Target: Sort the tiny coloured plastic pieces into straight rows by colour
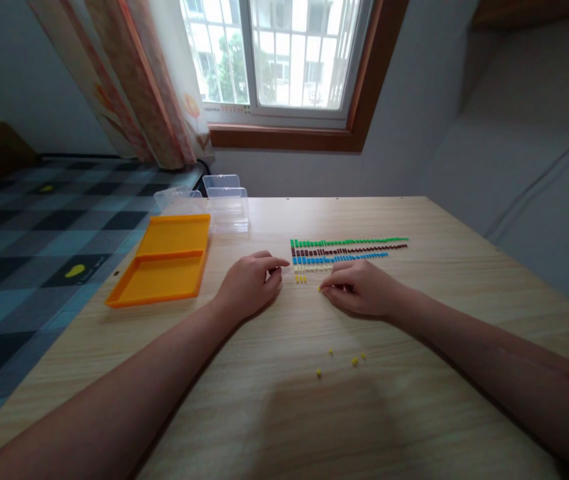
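Observation:
On the table, tiny block-like pieces lie in rows: a green row farthest off, then a brown row, a blue row and a cream row partly hidden by my right hand. A few yellow pieces begin the nearest row. My right hand pinches a small yellow piece just right of that short row. My left hand rests at the rows' left ends, index finger stretched out and apart from the thumb, holding nothing. Nearer me, several loose yellow pieces lie scattered.
An open orange case lies on the left of the wooden table. Clear plastic boxes stand behind it. A checked bedspread borders the table's left edge, with a window and curtain beyond.

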Available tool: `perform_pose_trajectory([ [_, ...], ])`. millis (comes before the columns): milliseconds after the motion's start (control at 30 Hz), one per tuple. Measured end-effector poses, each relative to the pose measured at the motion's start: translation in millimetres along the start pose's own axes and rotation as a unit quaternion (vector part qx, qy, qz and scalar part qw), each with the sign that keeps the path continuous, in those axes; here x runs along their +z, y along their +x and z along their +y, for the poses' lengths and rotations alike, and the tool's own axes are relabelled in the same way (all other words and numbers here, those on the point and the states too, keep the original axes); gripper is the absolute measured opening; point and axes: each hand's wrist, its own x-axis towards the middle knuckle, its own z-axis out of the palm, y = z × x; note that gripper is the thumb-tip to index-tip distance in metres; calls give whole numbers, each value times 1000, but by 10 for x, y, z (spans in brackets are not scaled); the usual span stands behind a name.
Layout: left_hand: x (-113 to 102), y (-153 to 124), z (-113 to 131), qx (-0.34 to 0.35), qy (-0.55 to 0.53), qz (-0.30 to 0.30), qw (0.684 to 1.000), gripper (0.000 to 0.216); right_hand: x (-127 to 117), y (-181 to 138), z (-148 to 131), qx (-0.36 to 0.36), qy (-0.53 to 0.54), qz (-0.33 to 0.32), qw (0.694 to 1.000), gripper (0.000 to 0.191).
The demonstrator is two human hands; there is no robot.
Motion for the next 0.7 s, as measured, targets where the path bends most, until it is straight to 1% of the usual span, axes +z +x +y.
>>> perform_pose_trajectory([
  [133,3,-4,-2,-2,1,-2,1000,29,-1,13,-14,-10,-3,-6,1000,20],
  [333,0,2,-4,-6,-6,-4,1000,29,38,-7,-2,-13,4,11,1000,20],
  [567,8,2,-7,-11,-5,-8,1000,30,82,-8,21,-10,-16,-5,1000,20],
  [700,15,-2,-8,-14,2,-12,1000,30,102,-9,52,-11,-21,-2,1000,19],
])
